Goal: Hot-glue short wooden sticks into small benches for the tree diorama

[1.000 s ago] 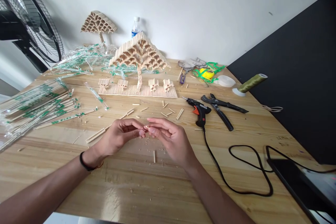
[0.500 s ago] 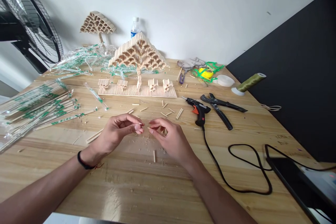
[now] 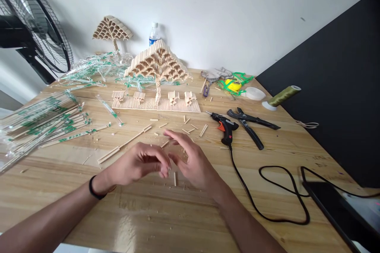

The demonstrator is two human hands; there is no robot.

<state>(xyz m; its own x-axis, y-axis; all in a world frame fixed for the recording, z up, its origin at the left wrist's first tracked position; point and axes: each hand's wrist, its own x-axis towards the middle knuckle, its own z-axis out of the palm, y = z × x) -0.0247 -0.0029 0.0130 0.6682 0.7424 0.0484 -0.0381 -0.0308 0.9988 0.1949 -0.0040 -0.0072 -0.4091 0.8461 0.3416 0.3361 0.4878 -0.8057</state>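
My left hand [image 3: 135,165] is low over the table with its fingers curled together; whatever they pinch, if anything, is hidden. Close beside it, my right hand [image 3: 192,158] has thumb and fingers apart, with nothing visible in them. Just below the fingertips a short wooden stick piece [image 3: 175,179] lies on the table. Longer sticks [image 3: 124,144] lie beyond my left hand. Several cut pieces are scattered past my right hand, among them a pair [image 3: 203,130]. Farther back stands a tree-shaped stick model [image 3: 158,73] on a flat slatted base [image 3: 148,104] with small table-like pieces.
A glue gun [image 3: 226,126] and black-handled pliers [image 3: 251,122] lie to the right, the cord [image 3: 246,189] looping forward. Wrapped chopsticks [image 3: 44,118] cover the left side near a fan [image 3: 35,23]. A thread spool [image 3: 283,97], a phone-like black slab [image 3: 329,201] and a bottle [image 3: 154,34] are around.
Both hands have come nearer to me and closer together. My right thumb and fingers have parted from their pinch. My left fingers now point downward.
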